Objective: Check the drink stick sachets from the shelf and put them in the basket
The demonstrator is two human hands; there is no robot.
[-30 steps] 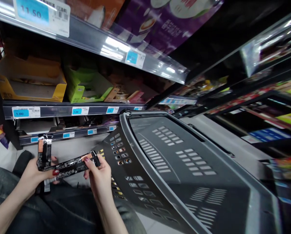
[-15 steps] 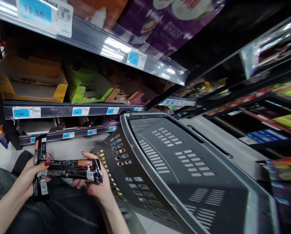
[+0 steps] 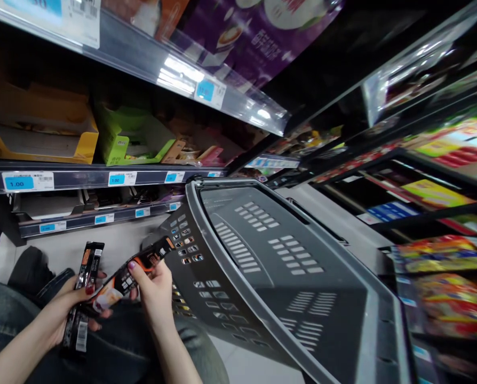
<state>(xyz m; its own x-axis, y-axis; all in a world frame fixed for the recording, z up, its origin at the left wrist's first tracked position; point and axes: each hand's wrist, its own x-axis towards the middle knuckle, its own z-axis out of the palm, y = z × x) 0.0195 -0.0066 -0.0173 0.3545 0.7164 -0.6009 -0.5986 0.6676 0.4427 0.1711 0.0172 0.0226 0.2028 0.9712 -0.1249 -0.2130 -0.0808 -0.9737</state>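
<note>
1. Printed black sachet (image 3: 122, 282), slanting between both hands above the person's lap, near the basket (image 3: 212, 266); probably light, pliable and slick, hardly fragile.
2. Right hand (image 3: 157, 290): thumb and fingers pinching the sachet's upper part, a sound hold, since its flat ends should grip best.
3. Left hand (image 3: 58, 312): fingers closed round the second sachet (image 3: 89, 268), thumb by the first's lower end; whether it presses, I cannot tell from here.

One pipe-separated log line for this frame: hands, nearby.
left hand: holds barcoded packet, touches crossing packet's lower end | right hand: holds crossing packet | nearby: grey basket, yellow box on shelf
</note>
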